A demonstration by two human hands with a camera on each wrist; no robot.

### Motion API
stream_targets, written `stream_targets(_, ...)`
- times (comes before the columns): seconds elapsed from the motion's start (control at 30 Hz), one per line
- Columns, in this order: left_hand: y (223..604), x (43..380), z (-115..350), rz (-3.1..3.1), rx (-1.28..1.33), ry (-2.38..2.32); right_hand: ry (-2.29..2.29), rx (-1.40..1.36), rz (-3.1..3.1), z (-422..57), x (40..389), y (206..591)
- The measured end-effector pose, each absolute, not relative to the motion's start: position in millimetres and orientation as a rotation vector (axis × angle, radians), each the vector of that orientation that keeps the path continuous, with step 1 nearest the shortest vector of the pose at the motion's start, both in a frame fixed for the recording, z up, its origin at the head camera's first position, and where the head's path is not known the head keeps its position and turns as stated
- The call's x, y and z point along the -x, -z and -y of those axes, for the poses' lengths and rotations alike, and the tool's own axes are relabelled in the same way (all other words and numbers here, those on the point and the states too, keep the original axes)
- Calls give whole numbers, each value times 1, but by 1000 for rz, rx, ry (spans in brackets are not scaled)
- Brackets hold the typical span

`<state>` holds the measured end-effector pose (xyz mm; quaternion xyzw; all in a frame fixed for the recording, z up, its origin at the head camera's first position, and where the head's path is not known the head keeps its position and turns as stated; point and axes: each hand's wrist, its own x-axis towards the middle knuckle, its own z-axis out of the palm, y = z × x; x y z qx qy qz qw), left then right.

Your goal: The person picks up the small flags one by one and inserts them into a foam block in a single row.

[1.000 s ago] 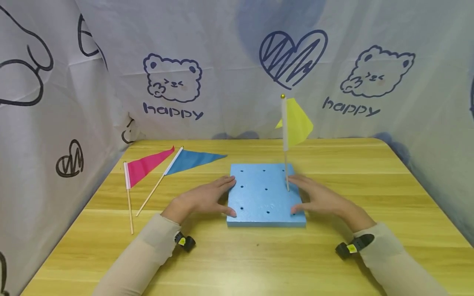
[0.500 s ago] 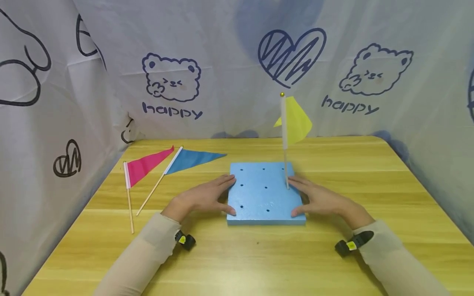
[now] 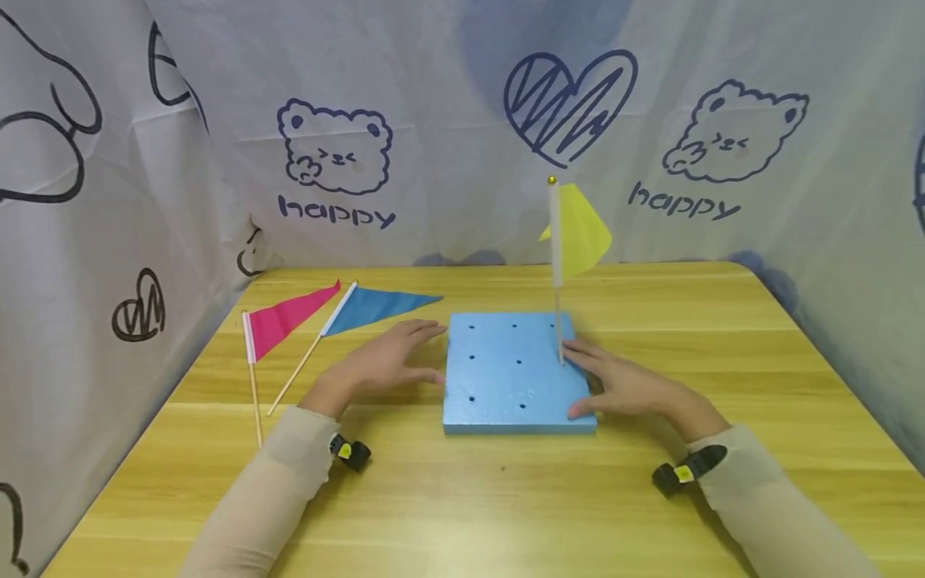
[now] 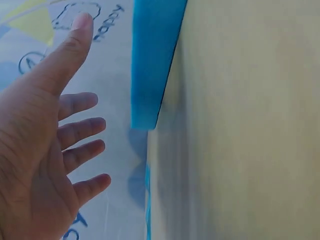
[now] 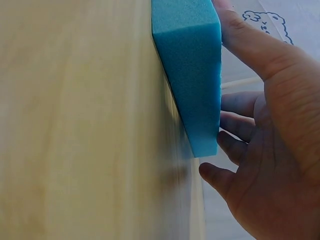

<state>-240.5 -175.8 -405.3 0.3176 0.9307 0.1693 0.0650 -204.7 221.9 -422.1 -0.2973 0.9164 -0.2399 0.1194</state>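
Observation:
A light blue foam board (image 3: 495,385) with several small holes lies flat on the table. A yellow pennant flag (image 3: 581,237) stands upright in it near the right edge, its cloth partly folded. My left hand (image 3: 390,357) is just off the board's left side, fingers spread and holding nothing. In the left wrist view its palm (image 4: 35,145) faces the board's side with a gap between. My right hand (image 3: 629,381) rests at the right edge, thumb on top near the front corner and fingers by the flagpole's foot. The right wrist view shows its fingers extended along the board (image 5: 195,75).
A pink pennant flag (image 3: 285,323) and a blue pennant flag (image 3: 376,309) lie on the wooden table (image 3: 506,514), left of the board, with sticks pointing toward the front. A white cloth (image 3: 448,104) with drawn bears and hearts hangs behind and along the sides.
My left hand has come off the board's left edge and moved slightly left and up. My right hand, the board and the yellow flag keep their places, while the whole view shifts slightly.

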Motion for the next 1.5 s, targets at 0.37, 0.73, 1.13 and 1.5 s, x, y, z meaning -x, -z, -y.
stream_targets(0.37, 401, 261, 210, -2877, -794, -578, 736, 874, -2671, -224, 209, 421)
stream_targets(0.73, 407, 273, 230, -2893, -736, -614, 753, 834, -2675, -229, 206, 424)
stream_targets(1.13, 415, 279, 272, -2892, -625, -647, 764, 832, -2672, -229, 202, 424)
stream_targets(1.5, 413, 268, 308, -2801, -572, -784, 744, 861, -2675, -224, 203, 423)
